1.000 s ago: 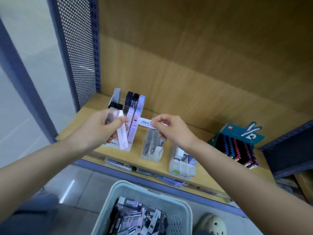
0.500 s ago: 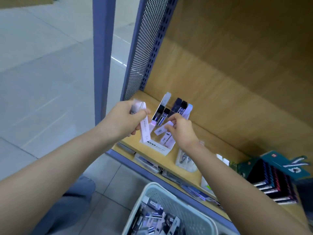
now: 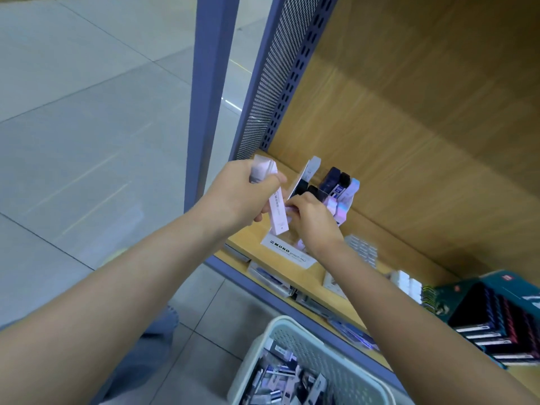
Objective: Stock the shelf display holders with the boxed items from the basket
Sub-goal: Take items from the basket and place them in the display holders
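One left hand (image 3: 242,194) is raised over the shelf's (image 3: 391,258) front left corner. Its fingers and thumb are wrapped tight round a clutch of slim white boxes (image 3: 277,213). Two box ends show above the knuckles, and I cannot tell if there are more. Just beside it, one right hand (image 3: 314,222) reaches down with curled fingers and pinches a single pale box (image 3: 288,209) at the mouth of the display holder (image 3: 289,252). That holder sits at the same left corner and has a white front strip lettered MONO. Three boxes stand upright in its back row, two dark and one pale, with a few pale ones in front of them partly hidden by the hand. One clear holder (image 3: 362,249) stands just right of the wrist, its contents too blurred to count. Below the shelf's front edge, one pale slotted basket (image 3: 295,331) holds a heap of boxes, many and jumbled. Toward the shelf's right end sits one teal carton (image 3: 496,287) packed with dark items.
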`<control>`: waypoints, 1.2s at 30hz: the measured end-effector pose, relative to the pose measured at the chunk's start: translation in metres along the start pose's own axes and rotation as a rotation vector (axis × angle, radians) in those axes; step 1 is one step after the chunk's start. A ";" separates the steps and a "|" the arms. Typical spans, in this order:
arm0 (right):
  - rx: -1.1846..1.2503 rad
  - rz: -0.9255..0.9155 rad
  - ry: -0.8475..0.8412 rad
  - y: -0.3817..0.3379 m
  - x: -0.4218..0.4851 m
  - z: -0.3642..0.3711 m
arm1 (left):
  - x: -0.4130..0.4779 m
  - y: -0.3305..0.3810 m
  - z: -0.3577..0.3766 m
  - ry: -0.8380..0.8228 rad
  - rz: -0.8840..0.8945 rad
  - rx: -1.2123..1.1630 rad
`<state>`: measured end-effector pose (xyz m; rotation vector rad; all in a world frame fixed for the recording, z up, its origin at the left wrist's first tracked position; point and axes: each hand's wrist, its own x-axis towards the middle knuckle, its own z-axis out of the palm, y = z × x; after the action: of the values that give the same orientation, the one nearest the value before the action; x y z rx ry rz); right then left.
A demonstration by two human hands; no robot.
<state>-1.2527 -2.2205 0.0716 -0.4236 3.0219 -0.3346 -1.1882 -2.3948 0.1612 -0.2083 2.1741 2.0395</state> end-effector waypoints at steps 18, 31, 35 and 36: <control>0.205 0.140 0.101 -0.011 -0.015 0.012 | 0.007 -0.008 0.001 0.058 -0.008 0.019; 0.957 0.076 -0.017 -0.043 -0.075 -0.054 | 0.000 -0.010 0.015 -0.064 -0.018 0.148; 0.962 0.065 -0.011 -0.037 -0.082 -0.058 | -0.008 -0.011 0.029 -0.150 0.008 0.196; 0.950 0.068 -0.013 -0.034 -0.084 -0.057 | -0.010 -0.011 0.033 -0.153 0.006 0.191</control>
<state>-1.1689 -2.2169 0.1378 -0.2200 2.4432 -1.6058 -1.1760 -2.3628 0.1509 -0.0218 2.2561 1.7724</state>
